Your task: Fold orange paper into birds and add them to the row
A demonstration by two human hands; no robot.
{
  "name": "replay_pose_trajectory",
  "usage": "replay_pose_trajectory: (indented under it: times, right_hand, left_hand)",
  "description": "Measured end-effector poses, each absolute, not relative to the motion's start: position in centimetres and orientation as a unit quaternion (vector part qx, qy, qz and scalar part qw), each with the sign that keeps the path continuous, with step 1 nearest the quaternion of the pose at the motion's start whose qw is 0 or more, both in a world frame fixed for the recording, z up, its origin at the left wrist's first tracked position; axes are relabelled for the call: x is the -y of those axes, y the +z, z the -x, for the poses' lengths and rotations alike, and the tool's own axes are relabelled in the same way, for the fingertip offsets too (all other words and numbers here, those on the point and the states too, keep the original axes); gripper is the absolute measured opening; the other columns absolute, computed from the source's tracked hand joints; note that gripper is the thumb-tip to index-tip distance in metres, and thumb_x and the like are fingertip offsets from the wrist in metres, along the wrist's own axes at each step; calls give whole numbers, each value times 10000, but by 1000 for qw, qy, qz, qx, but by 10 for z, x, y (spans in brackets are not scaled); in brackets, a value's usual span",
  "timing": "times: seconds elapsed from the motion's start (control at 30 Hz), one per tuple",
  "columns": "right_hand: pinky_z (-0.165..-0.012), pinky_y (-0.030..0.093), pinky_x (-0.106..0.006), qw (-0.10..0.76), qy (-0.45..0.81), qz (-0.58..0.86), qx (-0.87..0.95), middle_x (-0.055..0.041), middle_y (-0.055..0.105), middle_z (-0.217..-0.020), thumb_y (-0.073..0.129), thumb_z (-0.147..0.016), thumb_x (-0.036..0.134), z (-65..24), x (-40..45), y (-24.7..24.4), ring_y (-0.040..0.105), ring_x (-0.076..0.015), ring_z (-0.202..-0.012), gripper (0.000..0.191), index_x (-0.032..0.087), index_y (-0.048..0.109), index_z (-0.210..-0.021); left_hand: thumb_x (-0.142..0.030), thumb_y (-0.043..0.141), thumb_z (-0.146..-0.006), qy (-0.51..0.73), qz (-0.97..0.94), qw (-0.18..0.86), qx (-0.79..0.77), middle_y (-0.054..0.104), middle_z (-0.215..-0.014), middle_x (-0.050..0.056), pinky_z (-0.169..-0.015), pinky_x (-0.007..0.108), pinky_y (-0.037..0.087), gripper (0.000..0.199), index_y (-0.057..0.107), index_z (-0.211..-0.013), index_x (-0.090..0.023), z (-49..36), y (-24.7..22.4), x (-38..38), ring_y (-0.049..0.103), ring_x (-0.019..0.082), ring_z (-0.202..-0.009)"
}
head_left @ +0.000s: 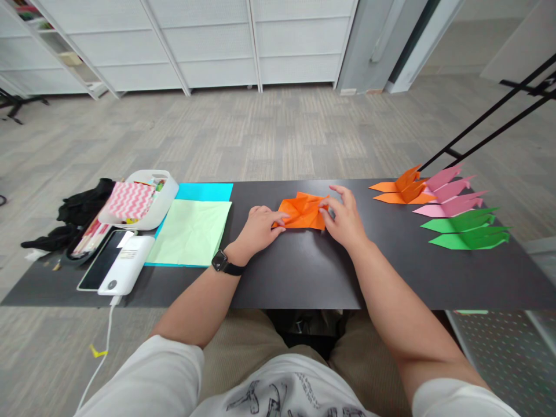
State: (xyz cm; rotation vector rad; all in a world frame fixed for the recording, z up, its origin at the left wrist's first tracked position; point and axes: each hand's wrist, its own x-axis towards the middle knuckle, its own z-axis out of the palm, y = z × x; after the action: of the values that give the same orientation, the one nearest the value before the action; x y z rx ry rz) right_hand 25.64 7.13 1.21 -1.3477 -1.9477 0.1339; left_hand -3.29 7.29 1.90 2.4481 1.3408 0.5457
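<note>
Printed shirt is showing nearest; I'm seeing creased orange paper, left fingers pinching it, right fingers touching, grip unclear.

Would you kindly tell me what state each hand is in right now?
Left hand: holding the left end of the orange paper.
Right hand: touching its right end; whether it grips cannot be told.
</note>
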Motion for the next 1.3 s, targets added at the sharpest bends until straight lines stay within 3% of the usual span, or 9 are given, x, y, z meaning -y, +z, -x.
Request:
replay_pose_trajectory:
  times: [0.5, 0.77, 0.97, 1.3]
  right_hand:
    - [-1191, 460, -636, 333, 105, 561, 750, -147, 568, -1432, 663, -951, 377, -253, -76, -10, 561, -359, -1377, 155, 243, 739, -934]
    - [-1183, 478, -597, 335, 117, 560, 749, -149, 594, -1383, 665, -946, 357, -244, -82, -17, 579, -336, -1362, 139, 241, 735, -914]
    - [-1182, 465, -618, 330, 107, 567, 747, -136, 604, -1388, 680, -934, 365, -246, -83, -19, 579, -340, -1349, 128, 254, 741, -919]
    - [-1186, 448, -594, 318, 118, 580, 741, -131, 605, -1383, 695, -934, 365, -247, -85, -20, 562, -336, -1359, 132, 246, 748, -921]
  left_hand:
    - [-404, 688, -996, 179, -824, 117, -525, 806, -1017, 47, -1033, 526, 430, 217, 796, -1140, -282, 32, 21, -72, 664, 290, -1025]
    - [-203, 582, -1022, 265, -851, 42, -452, 711, -1298, 74, -1153, 500, 424, 287, 782, -1206, -291, 19, 35, -57, 612, 277, -1239]
    - [-275, 563, -1074, 243, -901, 109, -343, 746, -1245, 61, -1102, 426, 511, 241, 788, -1161, -281, 8, 34, -42, 675, 228, -1165]
    - [-258, 609, -1055, 206, -902, 97, -366, 752, -1303, 88, -1163, 472, 530, 265, 792, -1239, -208, 7, 25, -48, 675, 267, -1217]
